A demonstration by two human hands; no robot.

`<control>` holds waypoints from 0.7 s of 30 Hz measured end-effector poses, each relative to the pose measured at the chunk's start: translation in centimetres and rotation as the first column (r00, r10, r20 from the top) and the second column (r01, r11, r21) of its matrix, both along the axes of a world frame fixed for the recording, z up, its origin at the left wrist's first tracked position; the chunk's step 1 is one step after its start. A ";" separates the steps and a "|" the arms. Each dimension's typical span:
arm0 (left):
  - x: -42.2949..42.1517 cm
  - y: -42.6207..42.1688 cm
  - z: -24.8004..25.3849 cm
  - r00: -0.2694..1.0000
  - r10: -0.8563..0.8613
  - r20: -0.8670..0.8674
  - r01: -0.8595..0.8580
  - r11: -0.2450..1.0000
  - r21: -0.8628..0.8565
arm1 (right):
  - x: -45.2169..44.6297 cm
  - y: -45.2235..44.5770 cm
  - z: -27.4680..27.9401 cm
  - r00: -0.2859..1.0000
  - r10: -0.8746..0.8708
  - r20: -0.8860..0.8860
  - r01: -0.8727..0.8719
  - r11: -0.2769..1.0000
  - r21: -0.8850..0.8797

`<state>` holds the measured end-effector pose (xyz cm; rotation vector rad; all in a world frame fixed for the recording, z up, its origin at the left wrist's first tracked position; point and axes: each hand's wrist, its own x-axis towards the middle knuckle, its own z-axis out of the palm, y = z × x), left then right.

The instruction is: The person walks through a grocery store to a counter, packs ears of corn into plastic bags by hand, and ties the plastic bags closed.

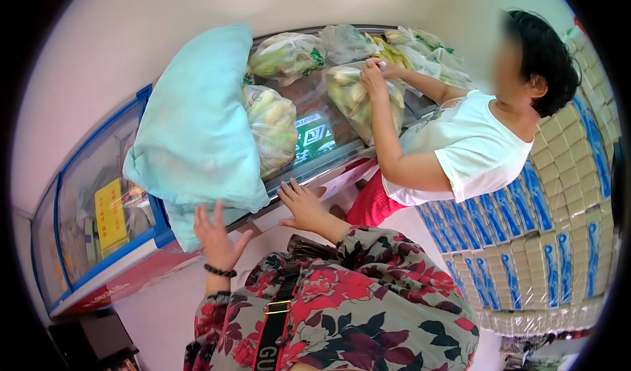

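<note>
My left hand is raised with its fingers spread, at the lower edge of a light blue cloth bundle that lies on the glass-topped freezer. Nothing is in that hand. To its right, my right hand has its fingers apart by the freezer's front edge and holds nothing. A plastic bag of pale yellow-green produce rests against the bundle's right side. Another person's hands grip the top of a similar bag farther right.
More bagged produce stands along the freezer's back. The person in a white shirt leans in at the right. Behind that person are stacked wrapped packs. A yellow sign shows at the freezer's left part.
</note>
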<state>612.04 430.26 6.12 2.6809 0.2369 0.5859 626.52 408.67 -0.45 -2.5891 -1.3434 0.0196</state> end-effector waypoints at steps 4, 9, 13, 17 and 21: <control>4.3 -0.7 1.1 0.983 -0.139 -0.123 0.150 0.986 0.079 | -0.4 1.0 0.5 0.994 -0.086 -0.074 0.090 0.995 0.048; 7.9 4.6 -2.0 0.987 -0.127 0.098 0.119 0.989 0.089 | -2.5 3.4 1.9 0.933 -0.328 -0.146 0.337 0.940 0.045; 8.6 9.2 -4.5 0.950 -0.282 0.136 0.274 0.959 0.073 | -3.7 5.5 0.6 0.880 -0.466 -0.087 0.467 0.884 -0.015; 8.6 13.3 -4.3 0.997 -0.078 -0.020 0.051 0.808 -0.587 | -3.4 5.8 0.2 0.848 -0.525 -0.071 0.526 0.851 -0.001; 9.6 19.4 -2.5 0.969 0.105 0.222 0.224 -0.002 -0.975 | -3.5 6.0 0.1 0.832 -0.550 -0.066 0.553 0.832 0.034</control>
